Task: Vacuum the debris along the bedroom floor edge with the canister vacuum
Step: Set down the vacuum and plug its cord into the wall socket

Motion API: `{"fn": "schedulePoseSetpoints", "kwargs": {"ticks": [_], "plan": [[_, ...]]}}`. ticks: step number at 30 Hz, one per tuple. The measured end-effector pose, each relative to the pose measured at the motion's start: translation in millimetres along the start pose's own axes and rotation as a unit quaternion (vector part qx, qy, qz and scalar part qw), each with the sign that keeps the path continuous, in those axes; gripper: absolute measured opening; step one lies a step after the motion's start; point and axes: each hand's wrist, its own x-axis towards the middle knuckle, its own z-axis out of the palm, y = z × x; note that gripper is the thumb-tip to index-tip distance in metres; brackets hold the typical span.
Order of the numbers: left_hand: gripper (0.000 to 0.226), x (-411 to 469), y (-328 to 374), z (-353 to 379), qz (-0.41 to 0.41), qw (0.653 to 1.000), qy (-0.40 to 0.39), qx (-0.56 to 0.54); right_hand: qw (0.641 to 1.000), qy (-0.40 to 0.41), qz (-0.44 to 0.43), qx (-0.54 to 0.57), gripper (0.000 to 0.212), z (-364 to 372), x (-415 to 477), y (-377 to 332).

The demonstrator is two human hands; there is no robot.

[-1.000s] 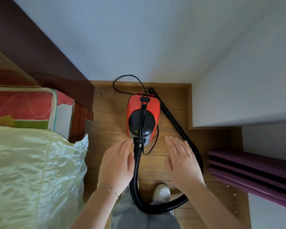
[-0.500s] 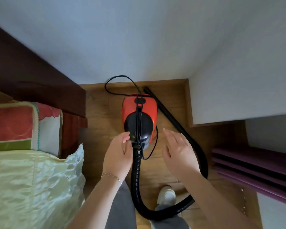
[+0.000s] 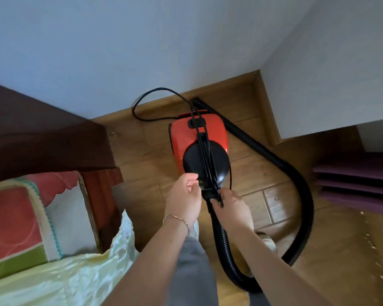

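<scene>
Wood floor (image 3: 248, 177), pale walls (image 3: 97, 51), dark headboard (image 3: 42, 138).

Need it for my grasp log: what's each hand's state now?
Left hand: fingers curled beside the vacuum, hold cannot be told.
Right hand: pinches the black cord.

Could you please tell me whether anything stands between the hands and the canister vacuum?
Nothing visible does: the left hand is at the canister vacuum's black dome, and the right hand pinches the black cord by the hose joint.

One vacuum (image 3: 181, 138), one hose (image 3: 222, 239), one cord (image 3: 157, 91), two hands (image 3: 182, 196) (image 3: 233, 209), one bracelet (image 3: 177, 218).
</scene>
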Motion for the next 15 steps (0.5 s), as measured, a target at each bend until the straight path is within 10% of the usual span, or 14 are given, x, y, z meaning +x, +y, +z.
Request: {"fn": "schedulePoseSetpoints", "kwargs": {"ticks": [15], "plan": [[0.049, 24, 3, -5, 0.223, 0.939, -0.061, 0.256, 0.972, 0.041, 0.030, 0.228, 0.004, -33, -13, -25]]}}
